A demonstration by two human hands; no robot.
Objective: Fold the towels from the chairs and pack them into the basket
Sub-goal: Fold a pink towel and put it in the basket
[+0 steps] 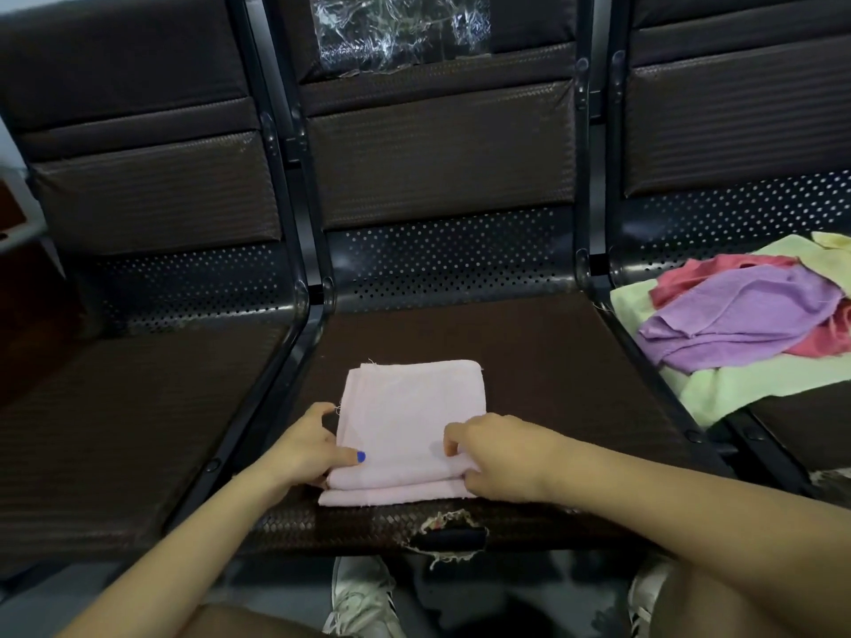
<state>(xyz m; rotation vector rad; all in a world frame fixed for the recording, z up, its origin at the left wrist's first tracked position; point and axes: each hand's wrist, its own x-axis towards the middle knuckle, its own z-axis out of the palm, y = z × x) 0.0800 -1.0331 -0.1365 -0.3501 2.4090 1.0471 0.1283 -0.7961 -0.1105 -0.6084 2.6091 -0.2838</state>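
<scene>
Both hands sit on the near end of a folded pink towel (412,421) lying on the middle seat (529,361). Left hand (306,446) pinches the towel's left edge, thumb with a blue nail on top and fingers curled beside and under the fold. Right hand (499,455) grips the near right corner, fingertips bent down onto the cloth and thumb tucked at the layered edge. At the near edge the towel shows two stacked layers, the lower one sticking out a little toward the person.

Just below the towel, the seat's front lip has a torn patch (449,534) with frayed lining. On the right seat (783,412) lies a loose pile: a purple towel (741,322) on top, a red towel (709,274) partly under it, both over a pale green towel (755,384); a yellowish cloth (833,241) at the far edge may be another towel, but it is cut off by the frame. Crumpled clear plastic (400,32) clings to the middle backrest. White shoes (361,600) show below the seat.
</scene>
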